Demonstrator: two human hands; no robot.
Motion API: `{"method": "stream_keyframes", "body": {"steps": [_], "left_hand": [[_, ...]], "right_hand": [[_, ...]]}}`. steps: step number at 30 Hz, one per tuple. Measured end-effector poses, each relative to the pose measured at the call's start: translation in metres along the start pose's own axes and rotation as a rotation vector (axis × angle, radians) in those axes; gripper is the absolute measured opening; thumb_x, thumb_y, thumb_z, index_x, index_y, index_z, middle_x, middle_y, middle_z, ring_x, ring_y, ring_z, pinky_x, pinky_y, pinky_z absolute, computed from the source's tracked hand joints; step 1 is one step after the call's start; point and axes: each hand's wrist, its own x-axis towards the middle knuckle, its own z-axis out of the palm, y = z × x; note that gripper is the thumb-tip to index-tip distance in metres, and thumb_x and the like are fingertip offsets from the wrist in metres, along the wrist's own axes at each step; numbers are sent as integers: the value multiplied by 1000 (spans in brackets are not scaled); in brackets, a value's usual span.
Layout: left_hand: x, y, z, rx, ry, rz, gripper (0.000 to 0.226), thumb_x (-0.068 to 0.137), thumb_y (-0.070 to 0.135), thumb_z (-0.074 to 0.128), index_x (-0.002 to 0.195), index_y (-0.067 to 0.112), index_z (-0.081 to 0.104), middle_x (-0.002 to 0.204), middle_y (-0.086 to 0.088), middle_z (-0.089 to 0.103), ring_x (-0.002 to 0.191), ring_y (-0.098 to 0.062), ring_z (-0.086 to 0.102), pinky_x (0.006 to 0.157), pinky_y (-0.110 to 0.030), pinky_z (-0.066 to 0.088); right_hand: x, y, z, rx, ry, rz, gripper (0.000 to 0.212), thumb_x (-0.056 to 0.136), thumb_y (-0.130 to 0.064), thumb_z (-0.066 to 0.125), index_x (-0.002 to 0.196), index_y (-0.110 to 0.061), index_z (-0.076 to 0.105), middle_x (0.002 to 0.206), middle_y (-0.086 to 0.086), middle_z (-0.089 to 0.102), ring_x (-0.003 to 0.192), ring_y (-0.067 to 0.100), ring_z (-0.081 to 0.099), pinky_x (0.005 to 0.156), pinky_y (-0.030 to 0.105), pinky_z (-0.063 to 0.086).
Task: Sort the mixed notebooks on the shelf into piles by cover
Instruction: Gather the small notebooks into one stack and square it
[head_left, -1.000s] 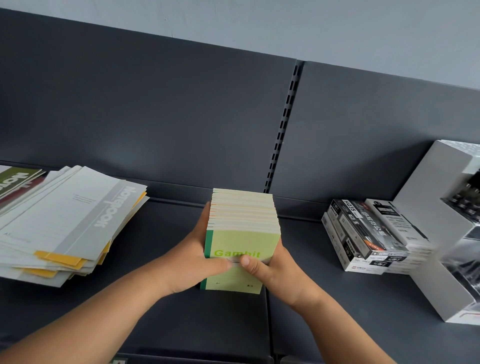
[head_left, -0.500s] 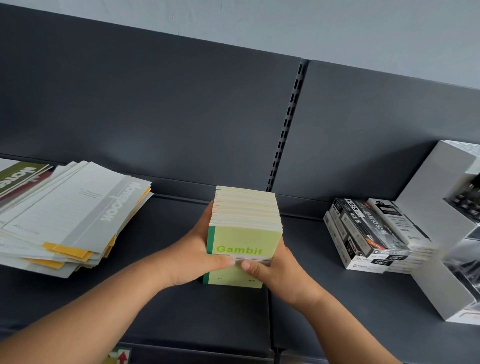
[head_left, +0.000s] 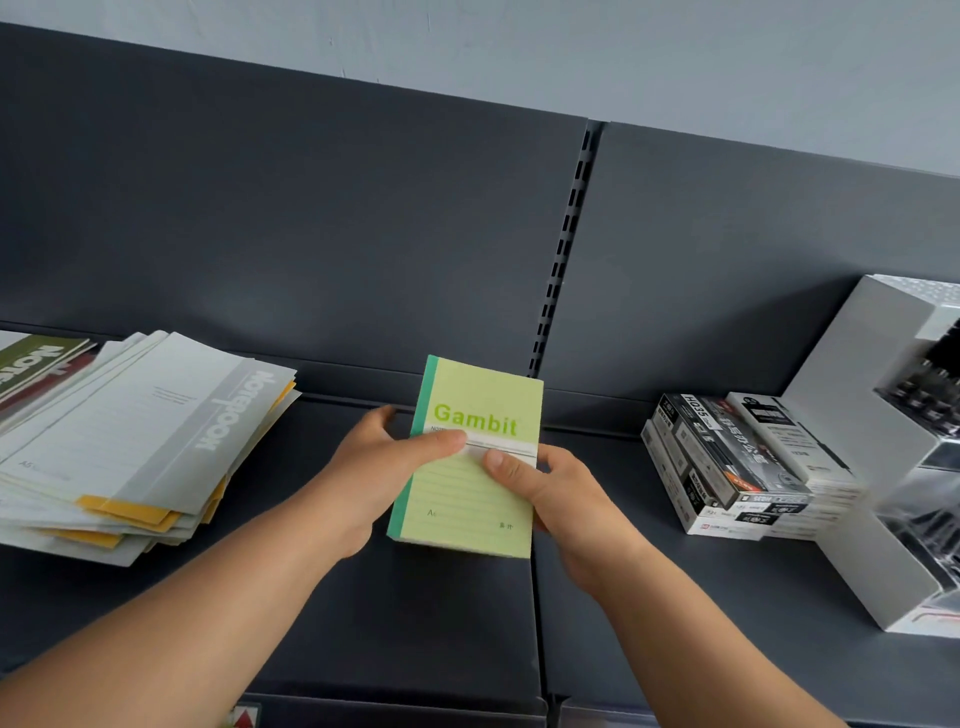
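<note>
- left hand (head_left: 374, 467) grips green Gambit notebook (head_left: 467, 504) at its left edge, thumb curled over the cover
- right hand (head_left: 563, 491) grips the right edge, thumb on cover
- notebook sits between both hands, over dark shelf (head_left: 415, 623)
- fanned grey notebook pile (head_left: 130, 431) well left of left hand
- black-white boxes (head_left: 737, 467) right of right hand

Gambit notebook (head_left: 467, 501): lime, green spine | loose pile (head_left: 130, 431): grey, possibly yellow-edged
</note>
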Motion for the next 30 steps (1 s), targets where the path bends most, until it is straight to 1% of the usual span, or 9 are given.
{"method": "stream_keyframes", "body": {"steps": [4,6,8,15,19,22,25,27,30], "left_hand": [[11,10,0,-31,-52,-175,65,66,42,85,119,14,60,100,-3,75,94,-22,70,87,-40,53],[15,16,2,-46,-87,-222,36,78,33,79,107,14,68,97,-6,76,88,-21,71,72,-34,52],[20,22,3,-57,-106,-245,22,83,30,75,100,15,71,96,-6,76,85,-20,71,65,-31,50],[32,29,8,13,-132,-271,22,87,33,70,100,15,69,93,-4,73,82,-17,67,61,-28,44],[36,28,8,77,-140,-279,28,86,39,70,102,16,68,107,-5,70,106,-22,62,101,-37,41],[37,26,5,116,-144,-292,32,84,44,71,103,17,68,113,-7,69,116,-27,59,111,-45,35],[37,24,5,130,-137,-308,35,85,46,69,106,17,67,107,-6,71,103,-26,65,91,-42,51],[36,23,6,112,-141,-310,35,88,45,67,106,16,67,100,-7,73,93,-25,68,77,-38,54],[35,23,9,106,-125,-300,33,89,45,66,105,16,67,97,-7,73,90,-25,68,73,-37,53]], "right_hand": [[7,-14,3,8,-4,176,67,67,-58,82,110,-9,67,87,-2,78,69,10,74,68,23,51],[14,-20,1,-15,16,232,49,74,-57,77,96,-13,69,65,-7,73,46,6,64,60,21,43],[22,-26,0,-45,33,279,49,71,-60,77,92,-17,68,62,-8,72,46,7,64,60,22,44],[36,-29,-4,-178,82,334,59,69,-63,78,98,-14,69,94,5,78,85,24,74,85,34,56],[36,-29,-5,-130,89,339,56,68,-59,81,91,-11,66,88,7,72,79,21,58,76,32,47],[37,-28,1,-135,109,335,81,47,-67,82,102,-8,70,95,9,78,83,26,69,84,31,52],[38,-27,5,-128,117,329,77,44,-66,82,101,-15,72,95,4,79,101,28,73,95,47,55],[38,-28,6,-123,107,332,67,54,-63,83,101,-16,71,93,1,79,101,26,73,96,48,55],[34,-32,6,-131,91,341,55,67,-57,82,103,-17,70,94,0,79,100,24,73,97,47,55]]}}
